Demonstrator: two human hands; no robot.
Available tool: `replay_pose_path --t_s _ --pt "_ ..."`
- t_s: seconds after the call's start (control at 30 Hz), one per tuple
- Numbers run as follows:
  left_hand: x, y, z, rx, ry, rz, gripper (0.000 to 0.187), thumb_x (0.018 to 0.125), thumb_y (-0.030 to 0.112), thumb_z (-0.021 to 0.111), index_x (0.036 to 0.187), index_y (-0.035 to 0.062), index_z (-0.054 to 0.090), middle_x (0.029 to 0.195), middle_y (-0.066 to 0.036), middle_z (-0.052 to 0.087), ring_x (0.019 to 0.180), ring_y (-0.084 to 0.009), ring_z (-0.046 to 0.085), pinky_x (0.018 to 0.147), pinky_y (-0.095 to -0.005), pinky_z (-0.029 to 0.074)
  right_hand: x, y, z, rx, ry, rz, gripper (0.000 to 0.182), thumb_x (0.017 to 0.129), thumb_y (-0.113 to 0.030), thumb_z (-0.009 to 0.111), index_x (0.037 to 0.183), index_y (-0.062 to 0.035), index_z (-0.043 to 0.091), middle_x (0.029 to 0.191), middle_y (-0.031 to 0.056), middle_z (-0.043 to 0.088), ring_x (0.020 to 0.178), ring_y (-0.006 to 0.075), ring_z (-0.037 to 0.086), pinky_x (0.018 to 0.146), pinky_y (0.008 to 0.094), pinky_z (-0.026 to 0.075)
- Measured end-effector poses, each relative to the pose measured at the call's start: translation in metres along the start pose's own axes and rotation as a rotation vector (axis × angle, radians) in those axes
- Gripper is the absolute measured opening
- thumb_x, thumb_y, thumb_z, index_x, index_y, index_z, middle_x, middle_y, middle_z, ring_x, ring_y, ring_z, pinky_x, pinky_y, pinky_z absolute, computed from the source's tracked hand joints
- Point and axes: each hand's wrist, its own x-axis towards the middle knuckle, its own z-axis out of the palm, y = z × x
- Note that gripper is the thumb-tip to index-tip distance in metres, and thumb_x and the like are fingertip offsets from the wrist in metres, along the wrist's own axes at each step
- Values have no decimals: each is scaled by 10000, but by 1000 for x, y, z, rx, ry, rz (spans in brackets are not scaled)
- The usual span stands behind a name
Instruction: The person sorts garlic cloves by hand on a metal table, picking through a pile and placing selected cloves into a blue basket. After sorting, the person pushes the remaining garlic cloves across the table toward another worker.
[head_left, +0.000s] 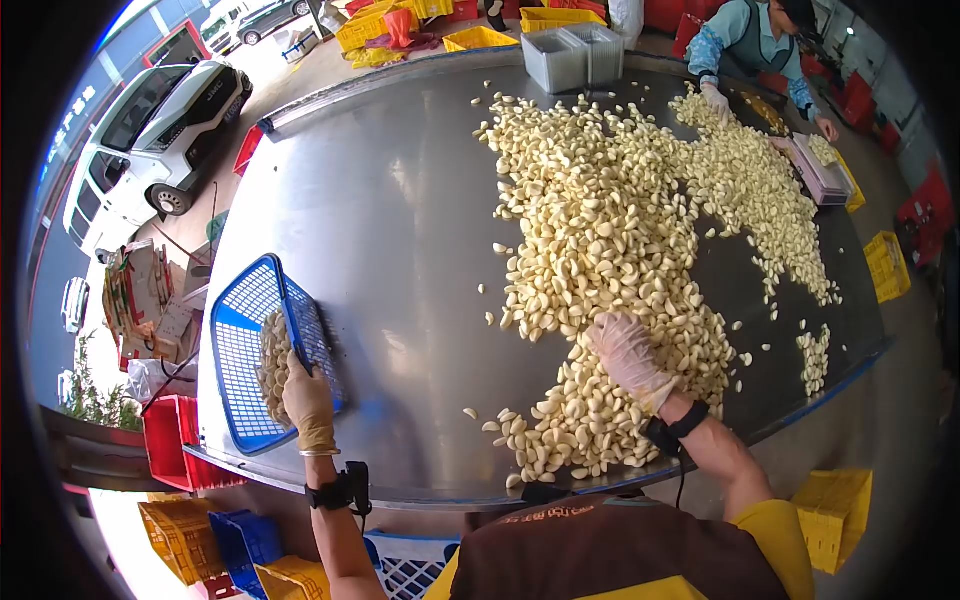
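A large heap of peeled garlic cloves (600, 240) lies on the metal table (400, 200). My right hand (630, 355), in a pale glove, rests on the near part of the heap; whether its fingers hold cloves is hidden. At the left, my gloved left hand (308, 400) has its fingers wrapped round the handle of a blue basket (245, 400). The basket is tilted, with some cloves (273, 365) inside it.
A co-worker (755, 45) reaches over a second spread of cloves (760, 180) at the far right. Clear plastic containers (573, 62) stand at the far edge. A pink-lidded box (815, 175) is at the right edge. Yellow crates (835, 515) and a red crate (170, 440) surround the table.
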Motion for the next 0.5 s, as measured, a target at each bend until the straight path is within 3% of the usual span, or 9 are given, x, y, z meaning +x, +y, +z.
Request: replay_pose_path --t_s 0.03,0.1,0.17,0.23,0.3,0.33,0.4,0.47,0.5 --pt "-2 -8 7 4 86 119 580 914 242 592 1429 50 408 841 -258 695 760 -440 684 683 -523 538 -1 -3 -8 160 96 -139 90 932 -179 555 978 -105 578 876 102 567 831 214 555 663 375 457" --pt "-30 24 -6 -16 23 75 544 918 238 579 1412 60 434 823 -261 690 737 -434 676 666 -528 523 20 -36 -72 445 68 -356 122 925 -136 580 1046 -125 574 968 68 568 859 196 569 676 386 464" --pt "-57 57 -21 -80 -26 112 534 921 215 564 1410 45 430 741 -250 674 696 -420 673 648 -519 520 56 -84 -107 490 164 -511 186 911 -99 589 1093 -126 557 1027 44 542 873 197 574 714 376 483" --pt "-77 84 -31 -153 -77 103 540 913 209 575 1405 39 435 734 -233 674 690 -414 671 641 -513 517 99 -149 -143 450 403 -558 240 887 -71 590 1115 -133 544 1042 33 520 901 196 563 809 356 507" --pt "-89 70 -4 -198 -153 259 529 911 197 583 1400 46 449 726 -210 674 688 -404 670 630 -490 521 139 -207 -172 807 459 -601 352 829 -50 635 1155 -162 564 1135 27 561 941 211 571 834 364 481" --pt "-95 68 1 -219 -73 337 552 911 197 595 1423 59 444 705 -194 665 667 -391 660 618 -483 516 157 -223 -175 769 441 -683 374 829 -55 639 1178 -165 561 1143 30 568 958 215 578 854 367 477" --pt "-101 84 -26 -243 -72 256 580 909 202 602 1446 72 427 716 -194 667 663 -387 657 615 -482 514 186 -236 -161 626 492 -763 399 852 -94 628 1238 -171 564 1183 40 585 1010 213 600 911 361 463" --pt "-103 76 -31 -290 -101 197 676 904 226 626 1514 117 355 785 -195 685 656 -382 650 615 -486 505 200 -203 -126 502 379 -595 327 905 -159 568 1232 -167 582 1158 51 606 1020 184 606 890 336 482" --pt "-104 74 -30 -303 -103 175 676 904 226 626 1514 117 355 785 -195 685 656 -382 650 615 -486 505 214 -169 -126 360 -31 -489 327 960 -168 531 1283 -156 580 1187 101 621 1089 194 604 891 334 508"
